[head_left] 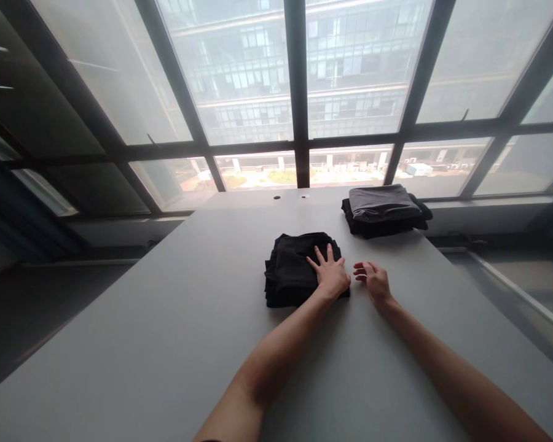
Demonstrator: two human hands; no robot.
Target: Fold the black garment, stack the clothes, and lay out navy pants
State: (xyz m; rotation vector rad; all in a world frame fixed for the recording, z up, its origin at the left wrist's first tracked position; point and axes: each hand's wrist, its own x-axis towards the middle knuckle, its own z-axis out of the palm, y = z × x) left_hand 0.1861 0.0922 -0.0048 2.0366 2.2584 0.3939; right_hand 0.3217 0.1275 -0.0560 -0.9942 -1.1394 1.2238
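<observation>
Two bare hands, neither with a closed grip. Left hand (332,273): flat, fingers spread, palm pressing the near right corner of a folded black garment (290,270); nothing grasped. Right hand (373,280): loosely curled, empty, resting on the tabletop (166,344) just beside that garment. Garment: mid-tabletop, already a compact square, apparently fully folded. Second folded stack (382,209), grey over black: farther right, near the window (239,73). No unfolded cloth in view.

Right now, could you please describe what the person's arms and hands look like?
The left hand and right hand are bare: no gloves, rings or watch show. Both forearms are uncovered to the picture's lower edge, with no sleeve clearly visible.
</observation>
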